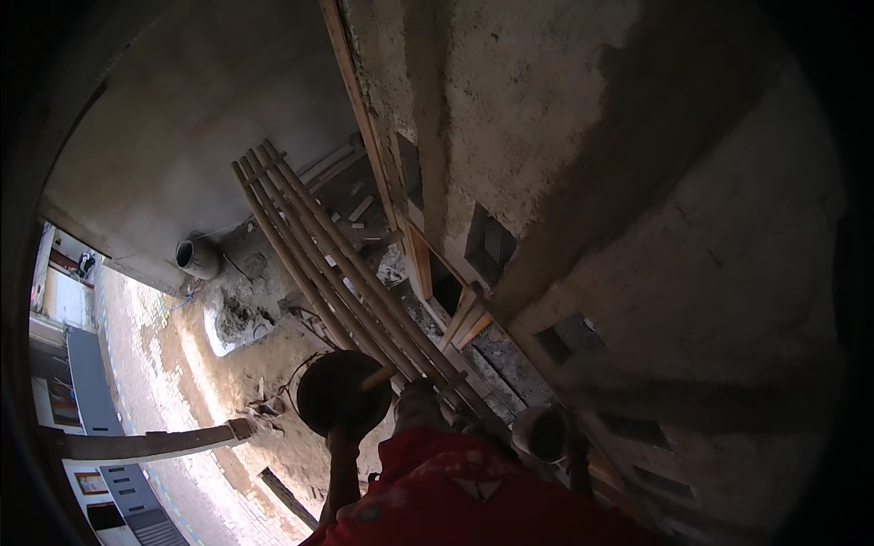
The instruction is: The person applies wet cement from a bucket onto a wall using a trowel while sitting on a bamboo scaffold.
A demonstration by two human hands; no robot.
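Head view: left hand (342, 443) grips round pan (343, 393) rim, its wooden handle (375, 378) pointing up-right.

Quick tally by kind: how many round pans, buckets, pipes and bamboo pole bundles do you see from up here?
Round dark pan, held at its lower rim by the left hand: 1
Pale bucket by the scaffold poles: 1
Grey pipe section lying on the ground: 1
Bamboo pole bundle, running slantwise: 1
Total: 4
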